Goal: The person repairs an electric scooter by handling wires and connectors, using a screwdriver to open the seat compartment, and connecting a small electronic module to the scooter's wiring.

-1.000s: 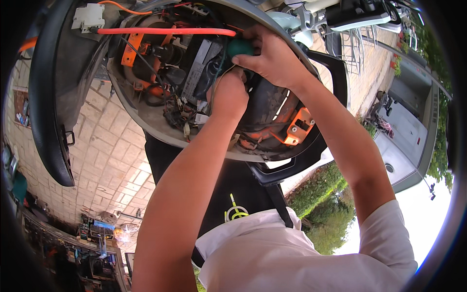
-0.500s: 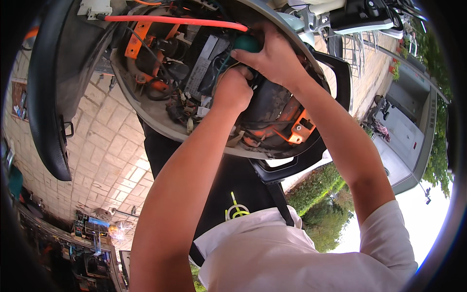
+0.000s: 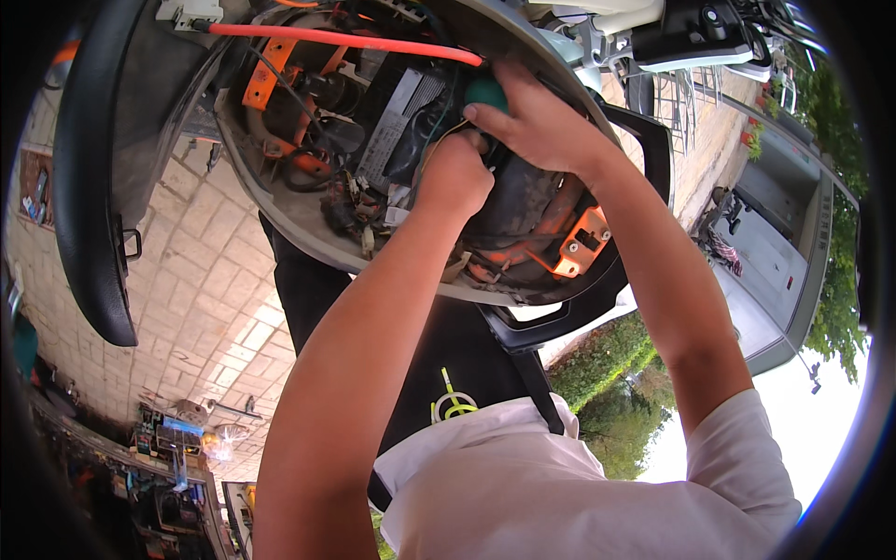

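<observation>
My right hand [image 3: 546, 121] reaches into the open body of a scooter and is wrapped round a green rounded object [image 3: 485, 93], whose kind I cannot make out. Just below it, my left hand [image 3: 455, 173] is closed with its fingers curled. What those fingers hold is hidden. A thin yellowish wire [image 3: 439, 140] runs beside the left fingers. To the left of the hands lies a black box with a pale label [image 3: 397, 126]. A thick red cable [image 3: 345, 39] passes above it, from a white connector [image 3: 191, 11] to near the green object.
The grey body rim [image 3: 266, 205] surrounds the hands. Orange metal brackets [image 3: 269, 75] and loose wiring [image 3: 350, 201] sit inside. At left the black seat [image 3: 89, 205] stands raised. Tools and boxes [image 3: 177, 434] lie on the paving [image 3: 210, 271]. A grey vehicle [image 3: 775, 252] stands at right.
Both hands have shifted slightly to the right, the green object with them. The red cable's end has moved a little right and down. My left fist has turned slightly.
</observation>
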Action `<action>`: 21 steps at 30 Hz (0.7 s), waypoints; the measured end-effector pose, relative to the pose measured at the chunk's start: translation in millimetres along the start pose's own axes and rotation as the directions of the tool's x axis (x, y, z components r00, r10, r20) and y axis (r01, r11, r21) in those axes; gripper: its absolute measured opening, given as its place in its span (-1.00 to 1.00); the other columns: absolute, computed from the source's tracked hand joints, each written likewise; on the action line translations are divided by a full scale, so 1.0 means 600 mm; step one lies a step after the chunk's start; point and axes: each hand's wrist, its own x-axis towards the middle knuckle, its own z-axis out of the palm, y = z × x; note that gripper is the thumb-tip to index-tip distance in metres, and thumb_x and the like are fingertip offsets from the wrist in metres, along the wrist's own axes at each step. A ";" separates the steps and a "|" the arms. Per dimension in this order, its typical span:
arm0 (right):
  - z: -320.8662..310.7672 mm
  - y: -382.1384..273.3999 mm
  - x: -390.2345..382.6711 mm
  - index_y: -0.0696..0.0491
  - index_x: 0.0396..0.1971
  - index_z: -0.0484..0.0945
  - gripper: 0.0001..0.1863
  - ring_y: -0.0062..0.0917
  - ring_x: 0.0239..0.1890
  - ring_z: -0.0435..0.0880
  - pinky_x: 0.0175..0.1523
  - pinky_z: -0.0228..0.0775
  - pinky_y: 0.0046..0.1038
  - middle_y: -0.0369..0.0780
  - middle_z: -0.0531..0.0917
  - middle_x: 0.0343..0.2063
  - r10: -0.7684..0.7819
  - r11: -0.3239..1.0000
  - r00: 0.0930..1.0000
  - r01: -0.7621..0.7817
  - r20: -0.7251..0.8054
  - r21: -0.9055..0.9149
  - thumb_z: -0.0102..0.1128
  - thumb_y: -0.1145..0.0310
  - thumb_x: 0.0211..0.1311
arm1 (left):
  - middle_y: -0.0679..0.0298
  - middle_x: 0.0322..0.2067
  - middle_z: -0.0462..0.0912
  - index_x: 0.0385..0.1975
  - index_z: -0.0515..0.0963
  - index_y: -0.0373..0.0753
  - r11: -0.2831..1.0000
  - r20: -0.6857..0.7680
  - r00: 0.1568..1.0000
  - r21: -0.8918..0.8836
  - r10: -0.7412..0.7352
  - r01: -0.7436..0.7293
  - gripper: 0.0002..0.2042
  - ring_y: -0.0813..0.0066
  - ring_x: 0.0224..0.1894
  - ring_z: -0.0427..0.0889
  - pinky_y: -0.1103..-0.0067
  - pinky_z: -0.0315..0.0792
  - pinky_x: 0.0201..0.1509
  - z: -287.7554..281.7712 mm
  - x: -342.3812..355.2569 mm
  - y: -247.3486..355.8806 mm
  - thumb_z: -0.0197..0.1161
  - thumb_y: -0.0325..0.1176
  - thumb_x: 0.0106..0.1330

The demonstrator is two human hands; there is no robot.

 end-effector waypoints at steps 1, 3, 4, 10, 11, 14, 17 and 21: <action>0.000 0.000 0.001 0.16 0.17 0.39 -0.42 -0.08 0.05 0.54 0.13 0.35 -0.24 0.09 0.58 -0.05 0.011 0.998 1.000 -0.013 0.017 0.068 0.22 0.11 0.27 | -0.01 -0.24 0.67 -0.27 0.64 -0.25 1.000 -0.005 1.000 -0.016 0.013 -0.013 -0.76 0.03 -0.07 0.62 0.31 0.49 -0.02 0.000 0.000 0.000 0.20 -0.58 0.03; -0.001 0.000 0.002 0.15 0.22 0.35 -0.39 -0.08 0.09 0.52 0.18 0.32 -0.26 0.09 0.56 -0.02 0.062 0.996 0.997 -0.059 0.039 -0.066 0.22 0.13 0.27 | -0.02 -0.26 0.67 -0.27 0.64 -0.25 1.000 -0.012 1.000 0.014 0.018 -0.018 -0.75 0.01 -0.09 0.63 0.31 0.49 -0.04 0.001 0.000 0.000 0.20 -0.57 0.02; 0.001 0.000 0.003 0.14 0.22 0.35 -0.39 -0.09 0.09 0.52 0.18 0.32 -0.27 0.08 0.56 -0.01 0.062 0.983 0.998 -0.060 0.007 -0.171 0.23 0.14 0.26 | -0.02 -0.27 0.67 -0.27 0.64 -0.25 0.999 -0.021 1.000 0.032 0.023 -0.022 -0.75 0.01 -0.10 0.63 0.30 0.49 -0.04 0.001 -0.001 -0.001 0.19 -0.57 0.02; -0.003 0.000 0.006 0.10 0.20 0.37 -0.35 -0.03 0.06 0.54 0.15 0.38 -0.19 0.11 0.56 0.00 0.034 0.995 0.997 -0.027 0.071 -0.095 0.29 0.11 0.15 | -0.02 -0.30 0.67 -0.30 0.63 -0.25 0.998 -0.011 0.998 -0.029 0.054 -0.054 -0.77 -0.02 -0.14 0.63 0.27 0.49 -0.07 0.001 -0.001 -0.003 0.17 -0.57 0.02; -0.010 0.001 0.007 0.10 0.20 0.37 -0.34 -0.01 0.06 0.53 0.15 0.38 -0.18 0.12 0.55 0.02 0.055 0.998 0.993 -0.057 0.104 0.016 0.29 0.11 0.14 | -0.03 -0.31 0.66 -0.31 0.62 -0.26 0.999 -0.007 0.999 -0.022 0.050 -0.050 -0.78 -0.03 -0.14 0.62 0.27 0.49 -0.08 0.003 -0.001 -0.003 0.17 -0.57 0.02; 0.001 -0.006 -0.001 0.14 0.19 0.35 -0.37 -0.05 0.08 0.51 0.14 0.34 -0.22 0.08 0.54 0.02 0.088 0.993 0.996 -0.087 0.014 -0.077 0.27 0.17 0.17 | -0.03 -0.33 0.66 -0.37 0.59 -0.27 0.998 -0.035 0.998 -0.016 0.055 -0.056 -0.83 -0.05 -0.16 0.61 0.25 0.48 -0.11 0.007 -0.001 -0.006 0.17 -0.58 0.02; 0.021 -0.012 0.001 0.12 0.15 0.40 -0.38 -0.03 0.00 0.56 0.09 0.38 -0.21 0.07 0.59 -0.06 0.141 0.947 0.986 -0.159 -0.084 -0.280 0.30 0.13 0.14 | -0.03 -0.36 0.64 -0.42 0.56 -0.29 0.995 -0.060 0.994 -0.040 0.091 -0.094 -0.88 -0.07 -0.17 0.61 0.23 0.47 -0.13 0.010 0.002 -0.010 0.17 -0.58 0.02; 0.020 -0.012 0.004 0.16 0.11 0.41 -0.36 -0.07 -0.01 0.58 0.05 0.45 -0.14 0.10 0.59 -0.06 -0.033 0.979 0.995 0.015 -0.089 -0.203 0.32 0.10 0.11 | -0.03 -0.37 0.64 -0.45 0.53 -0.30 0.994 -0.051 0.995 -0.056 0.091 -0.094 -0.90 -0.08 -0.18 0.59 0.22 0.46 -0.15 0.014 0.006 -0.014 0.17 -0.58 0.02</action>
